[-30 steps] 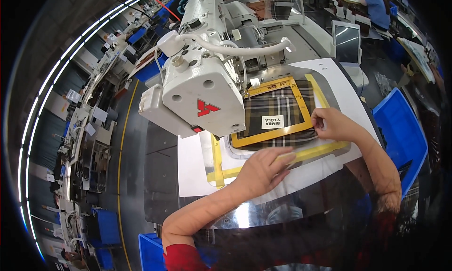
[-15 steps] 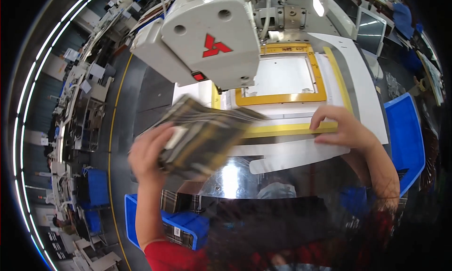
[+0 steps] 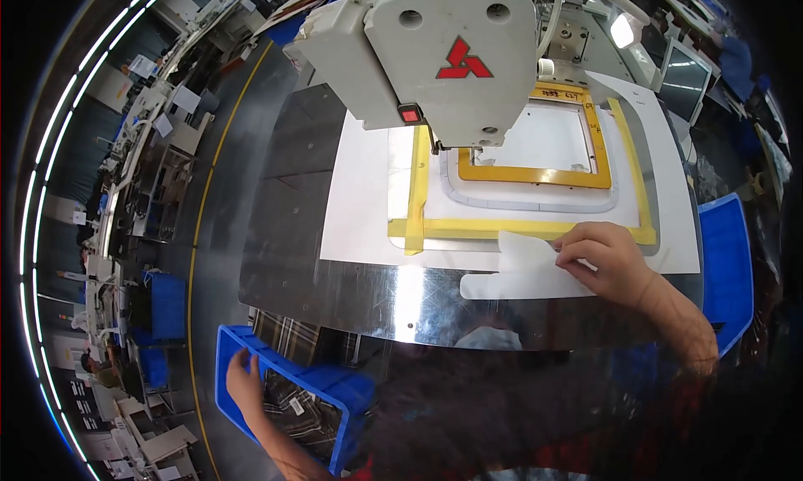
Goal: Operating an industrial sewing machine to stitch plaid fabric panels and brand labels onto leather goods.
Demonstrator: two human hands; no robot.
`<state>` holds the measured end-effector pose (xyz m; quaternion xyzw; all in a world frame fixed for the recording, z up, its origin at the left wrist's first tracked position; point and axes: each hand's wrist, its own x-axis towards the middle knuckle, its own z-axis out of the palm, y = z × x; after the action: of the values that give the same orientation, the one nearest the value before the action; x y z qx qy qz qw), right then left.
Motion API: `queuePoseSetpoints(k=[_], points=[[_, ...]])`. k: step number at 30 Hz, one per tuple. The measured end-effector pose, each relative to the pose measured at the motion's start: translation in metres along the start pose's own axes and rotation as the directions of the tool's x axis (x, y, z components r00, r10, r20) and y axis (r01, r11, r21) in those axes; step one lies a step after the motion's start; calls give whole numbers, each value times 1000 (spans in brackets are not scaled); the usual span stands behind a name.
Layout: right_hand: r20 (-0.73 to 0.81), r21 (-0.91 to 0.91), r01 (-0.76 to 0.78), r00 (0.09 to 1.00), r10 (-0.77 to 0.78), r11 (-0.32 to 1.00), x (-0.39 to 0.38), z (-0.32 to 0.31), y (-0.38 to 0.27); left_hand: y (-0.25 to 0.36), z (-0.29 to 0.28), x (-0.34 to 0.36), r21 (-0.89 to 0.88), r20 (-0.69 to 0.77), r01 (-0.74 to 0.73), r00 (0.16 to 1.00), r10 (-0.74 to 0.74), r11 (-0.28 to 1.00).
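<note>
My right hand [image 3: 600, 263] pinches a small white sheet [image 3: 523, 255] near the metal table's front edge, beside another white strip [image 3: 493, 287]. My left hand [image 3: 244, 379] is open over the left blue bin [image 3: 293, 360], which holds plaid fabric pieces [image 3: 288, 406]. Beyond my right hand, an orange frame [image 3: 569, 180] lies with a bare white middle inside a yellow-taped template [image 3: 452, 227] on white paper [image 3: 351, 197]. The white sewing machine head [image 3: 443, 29] overhangs the frame's left side and hides part of it.
A second blue bin [image 3: 726, 272] is at the right, below a screen [image 3: 679, 75]. The dark metal tabletop [image 3: 284, 230] extends left of the paper. An aisle with a yellow line [image 3: 209, 188] separates it from other workstations. A co-worker in blue [image 3: 736, 63] is at the back right.
The plaid piece left the frame in my left hand, which has moved down to the left bin and opened. My right hand has moved from the frame down to pinch the white sheet.
</note>
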<state>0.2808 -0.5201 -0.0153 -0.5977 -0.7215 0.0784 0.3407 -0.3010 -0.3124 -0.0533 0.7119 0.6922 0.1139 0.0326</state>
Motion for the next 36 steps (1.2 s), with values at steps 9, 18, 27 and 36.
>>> queuePoseSetpoints(k=[9,18,27,36], points=[[73,-248,397,917,-392,884,19,-21,-20,385,11,-3,-818,100,-554,135,986,159],[133,125,-328,941,312,936,35,-1,3,432,62,-3,-771,282,-576,71,957,270],[84,41,-558,828,554,829,102,27,60,396,56,26,-559,64,-709,480,875,430],[32,-111,-542,836,548,833,107,37,67,414,75,15,-297,-3,-945,145,989,138]])
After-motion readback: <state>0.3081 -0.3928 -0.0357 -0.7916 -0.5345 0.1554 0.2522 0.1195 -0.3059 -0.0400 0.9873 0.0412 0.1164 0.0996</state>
